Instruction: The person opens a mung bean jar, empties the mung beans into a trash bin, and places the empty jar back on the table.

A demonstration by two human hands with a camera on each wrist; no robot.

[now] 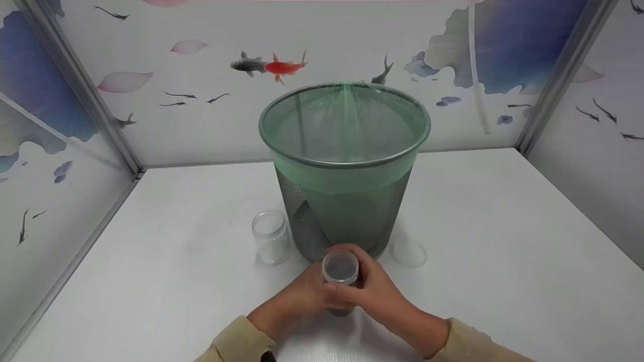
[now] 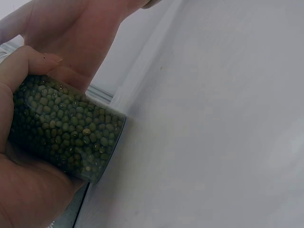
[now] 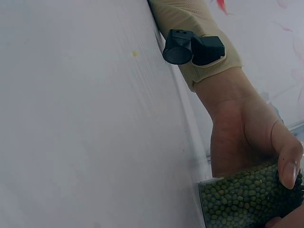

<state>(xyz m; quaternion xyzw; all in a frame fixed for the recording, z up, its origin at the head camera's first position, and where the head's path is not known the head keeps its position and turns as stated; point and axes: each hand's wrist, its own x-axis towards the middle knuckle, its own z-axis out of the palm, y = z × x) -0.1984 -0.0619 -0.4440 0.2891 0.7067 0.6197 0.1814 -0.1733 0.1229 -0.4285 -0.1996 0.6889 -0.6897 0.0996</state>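
Plainly, both my hands are wrapped about one clear jar of green beans [image 2: 66,128], my left hand [image 1: 304,294] on one side and my right hand [image 1: 375,286] on the other, thumb across its front. The grip from two sides probably keeps the jar steady, and I have it roughly upright in front of the mesh bin [image 1: 352,221]. An empty clear jar [image 1: 271,239] stands on the bench [image 1: 478,211] just beside the bin, perhaps set aside there within my reach. A green liner [image 1: 347,175] folds over the bin's rim, likely so that it stays up.

My fingers hide much of the jar. I cannot tell whether its top is covered, nor whether its base touches the bench. The bin's floor is out of sight, and the faint round thing [image 1: 410,252] at right is too transparent to identify.
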